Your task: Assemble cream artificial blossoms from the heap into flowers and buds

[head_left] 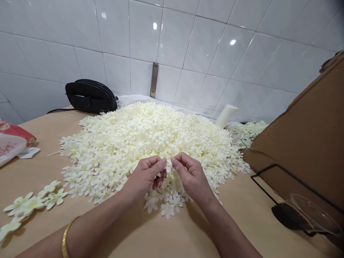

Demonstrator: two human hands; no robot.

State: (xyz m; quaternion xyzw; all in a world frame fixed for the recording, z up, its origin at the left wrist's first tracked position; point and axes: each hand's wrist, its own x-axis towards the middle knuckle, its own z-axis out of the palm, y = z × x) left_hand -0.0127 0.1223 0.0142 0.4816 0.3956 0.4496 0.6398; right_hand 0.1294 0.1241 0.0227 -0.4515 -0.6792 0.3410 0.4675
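A big heap of cream-white fabric flower petals (pixel 145 139) covers the middle of the tan table (pixel 48 143). My left hand (pixel 143 177) and my right hand (pixel 189 175) meet at the heap's near edge. Both pinch one small petal piece (pixel 168 165) between thumbs and forefingers, fingertips almost touching. A gold bangle (pixel 66 236) circles my left wrist. A short row of separated flowers (pixel 32 204) lies on the table at the near left.
A black bag (pixel 90 96) rests against the white tiled wall at the back left. A brown cardboard box (pixel 303 143) stands at the right, with a black wire frame (pixel 268 179) and a clear plastic lid (pixel 314 215) before it. A red-and-white packet (pixel 12 141) lies far left; a white roll (pixel 226 115) behind the heap.
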